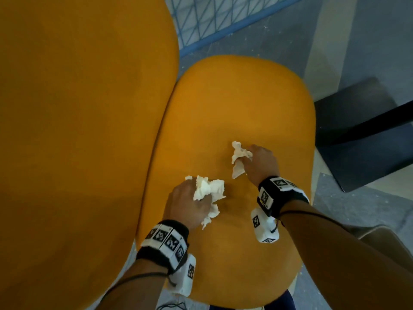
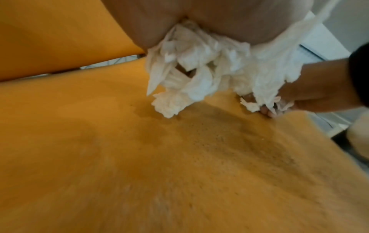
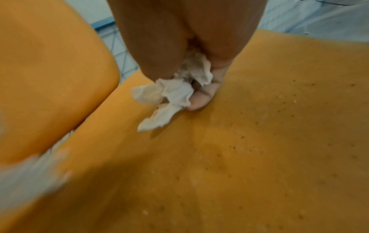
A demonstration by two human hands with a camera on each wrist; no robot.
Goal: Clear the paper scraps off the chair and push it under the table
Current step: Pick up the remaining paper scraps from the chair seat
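An orange padded chair seat [image 1: 234, 113] fills the middle of the head view, with its orange backrest [image 1: 78, 130] at the left. My left hand [image 1: 190, 204] grips a crumpled wad of white paper scraps [image 1: 207, 191] low over the seat; in the left wrist view the wad [image 2: 199, 75] hangs from the palm. My right hand [image 1: 261, 162] holds a smaller bunch of white scraps [image 1: 239, 157] near the seat's centre. In the right wrist view that bunch [image 3: 171, 94] is pinched, and a fingertip [image 3: 199, 102] touches the seat [image 3: 259, 141].
Grey floor [image 1: 279, 39] lies beyond the seat. A blue wire-mesh structure [image 1: 212, 16] stands at the top. A dark flat object [image 1: 366, 135] sits right of the chair. Small specks dot the seat fabric [image 3: 299, 110].
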